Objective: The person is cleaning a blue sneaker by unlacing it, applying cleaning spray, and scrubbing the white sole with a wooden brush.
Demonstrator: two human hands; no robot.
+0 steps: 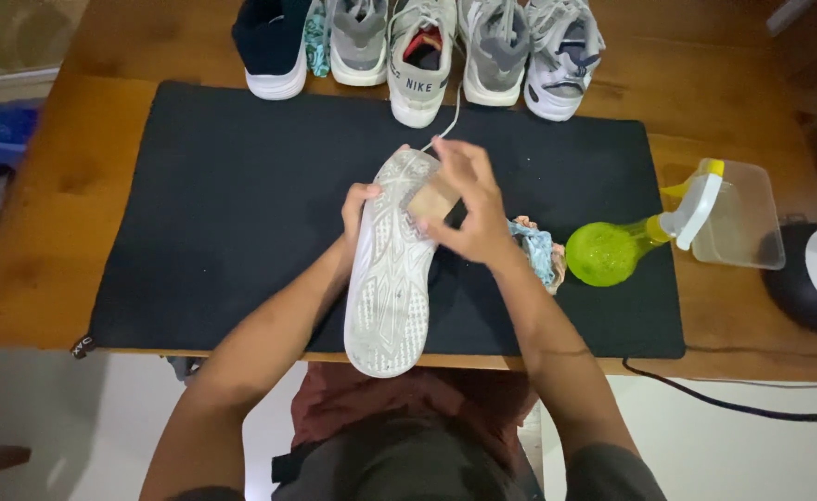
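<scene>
A white sneaker (392, 278) lies sole-up over the black mat (223, 213), its toe pointing away from me. My left hand (359, 206) grips the shoe's left edge near the toe. My right hand (469, 204) presses a small tan block, perhaps a sponge or brush (431, 197), against the sole's toe area. A white lace trails from the shoe's toe end toward the far shoes.
Several sneakers (418, 56) line the table's far edge. A crumpled cloth (540, 252) and a green spray bottle (612, 249) lie right of my hand, then a clear plastic tub (742, 218) and a black round device (816, 278). A black cable (724, 399) runs below.
</scene>
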